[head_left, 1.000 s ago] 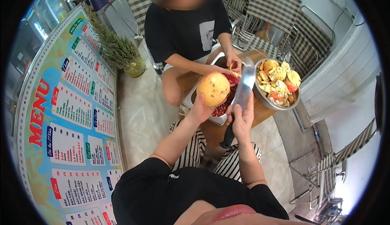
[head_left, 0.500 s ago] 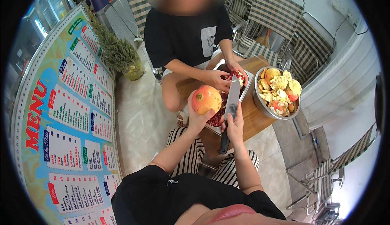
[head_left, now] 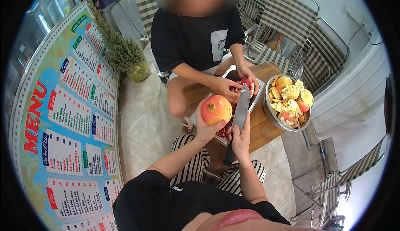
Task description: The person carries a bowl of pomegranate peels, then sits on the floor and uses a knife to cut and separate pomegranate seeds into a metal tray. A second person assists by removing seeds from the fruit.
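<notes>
My left hand [head_left: 206, 129] is wrapped round a whole red and yellow pomegranate [head_left: 216, 110], its crown end facing up. In my right hand [head_left: 241, 141] is a large knife [head_left: 241, 111], gripped where the blade meets the black handle; the wide blade points away from me, just right of the fruit. Under both hands stands a metal tray [head_left: 259, 90] with loose red pomegranate seeds [head_left: 223, 131]. Across from me a person's hands [head_left: 227, 88] hold an opened piece of pomegranate [head_left: 246, 84] over the tray.
A steel bowl [head_left: 278, 123] heaped with pomegranate peels [head_left: 291, 95] stands at the right of the wooden table [head_left: 262, 131]. A menu board [head_left: 37, 156] runs along the left, with a potted plant [head_left: 121, 51] beyond it. Folding checked chairs [head_left: 287, 14] lean at the back right.
The pomegranate has turned in my left hand, so its crown faces up more. The knife stays close beside it, and the whole view has shifted slightly.
</notes>
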{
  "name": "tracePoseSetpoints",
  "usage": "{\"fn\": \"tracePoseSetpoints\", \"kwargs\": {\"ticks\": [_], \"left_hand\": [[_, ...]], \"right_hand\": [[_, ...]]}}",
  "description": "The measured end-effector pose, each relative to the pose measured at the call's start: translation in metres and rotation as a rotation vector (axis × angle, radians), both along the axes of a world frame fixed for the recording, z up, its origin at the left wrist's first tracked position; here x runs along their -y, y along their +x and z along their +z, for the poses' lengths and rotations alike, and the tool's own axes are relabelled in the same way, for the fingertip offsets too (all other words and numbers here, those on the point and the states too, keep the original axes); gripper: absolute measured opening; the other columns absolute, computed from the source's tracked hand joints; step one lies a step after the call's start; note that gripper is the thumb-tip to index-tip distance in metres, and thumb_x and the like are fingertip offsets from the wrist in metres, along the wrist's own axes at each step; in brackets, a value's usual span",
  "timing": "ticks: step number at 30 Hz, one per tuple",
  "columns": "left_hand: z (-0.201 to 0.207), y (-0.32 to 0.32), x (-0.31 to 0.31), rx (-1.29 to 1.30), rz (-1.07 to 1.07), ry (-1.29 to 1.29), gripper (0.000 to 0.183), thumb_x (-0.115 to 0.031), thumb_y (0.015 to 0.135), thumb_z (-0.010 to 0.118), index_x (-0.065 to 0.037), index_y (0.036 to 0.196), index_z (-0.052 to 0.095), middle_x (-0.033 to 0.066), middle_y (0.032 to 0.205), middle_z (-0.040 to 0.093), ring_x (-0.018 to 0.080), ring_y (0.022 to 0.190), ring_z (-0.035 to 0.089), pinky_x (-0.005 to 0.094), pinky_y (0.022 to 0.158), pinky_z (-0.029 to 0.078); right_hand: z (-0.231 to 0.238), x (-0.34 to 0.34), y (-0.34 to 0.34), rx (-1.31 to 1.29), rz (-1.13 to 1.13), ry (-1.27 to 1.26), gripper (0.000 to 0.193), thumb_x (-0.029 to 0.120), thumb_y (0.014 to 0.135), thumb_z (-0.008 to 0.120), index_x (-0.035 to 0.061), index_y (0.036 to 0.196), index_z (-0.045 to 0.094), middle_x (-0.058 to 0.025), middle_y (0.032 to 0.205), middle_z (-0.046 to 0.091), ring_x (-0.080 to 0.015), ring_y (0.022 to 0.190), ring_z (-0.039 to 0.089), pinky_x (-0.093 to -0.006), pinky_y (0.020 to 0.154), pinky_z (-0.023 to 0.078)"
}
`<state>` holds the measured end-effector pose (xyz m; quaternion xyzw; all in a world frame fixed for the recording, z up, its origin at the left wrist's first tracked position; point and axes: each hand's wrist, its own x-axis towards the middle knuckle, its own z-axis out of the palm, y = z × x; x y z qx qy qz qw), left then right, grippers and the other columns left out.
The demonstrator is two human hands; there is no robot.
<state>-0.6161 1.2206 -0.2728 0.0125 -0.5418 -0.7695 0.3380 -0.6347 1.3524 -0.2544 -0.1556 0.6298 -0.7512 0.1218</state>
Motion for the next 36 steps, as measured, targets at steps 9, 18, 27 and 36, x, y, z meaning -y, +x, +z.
{"fn": "tracePoseSetpoints", "kwargs": {"ticks": [9, 18, 27, 36], "left_hand": [[-0.001, 0.004, -0.001, 0.008, 0.026, 0.010, 0.090, -0.010, 0.061, 0.080, -0.003, 0.131, 0.024, 0.0127, 0.120, 0.042, 0.0220, 0.109, 0.048, 0.0342, 0.090, 0.045], [-0.001, 0.002, 0.001, -0.011, -0.032, 0.020, 0.091, -0.014, 0.063, 0.081, -0.001, 0.131, 0.022, 0.0136, 0.122, 0.041, 0.0223, 0.110, 0.048, 0.0346, 0.091, 0.045], [-0.004, 0.001, -0.001, -0.010, -0.045, 0.013, 0.093, -0.015, 0.062, 0.082, 0.000, 0.131, 0.021, 0.0142, 0.122, 0.041, 0.0224, 0.110, 0.048, 0.0346, 0.091, 0.045], [0.001, 0.002, -0.001, 0.025, -0.037, 0.018, 0.092, -0.014, 0.062, 0.079, -0.001, 0.132, 0.022, 0.0132, 0.123, 0.041, 0.0222, 0.112, 0.047, 0.0347, 0.092, 0.044]], "right_hand": [[-0.010, -0.001, -0.001, -0.013, 0.003, -0.041, 0.062, 0.001, 0.091, 0.034, 0.0132, 0.144, 0.004, -0.0021, 0.068, 0.050, -0.0059, 0.049, 0.042, -0.0188, 0.044, 0.037], [-0.004, 0.000, -0.002, -0.033, 0.010, -0.017, 0.062, 0.003, 0.092, 0.033, 0.0129, 0.144, 0.000, -0.0032, 0.065, 0.047, -0.0075, 0.048, 0.041, -0.0195, 0.043, 0.038], [-0.004, -0.001, -0.001, -0.007, 0.007, -0.037, 0.062, 0.004, 0.092, 0.033, 0.0131, 0.144, 0.001, -0.0032, 0.065, 0.048, -0.0069, 0.048, 0.041, -0.0192, 0.043, 0.038], [-0.005, -0.002, -0.001, 0.005, 0.010, -0.046, 0.062, 0.004, 0.092, 0.034, 0.0136, 0.144, 0.000, -0.0035, 0.067, 0.050, -0.0067, 0.049, 0.042, -0.0188, 0.043, 0.037]]}}
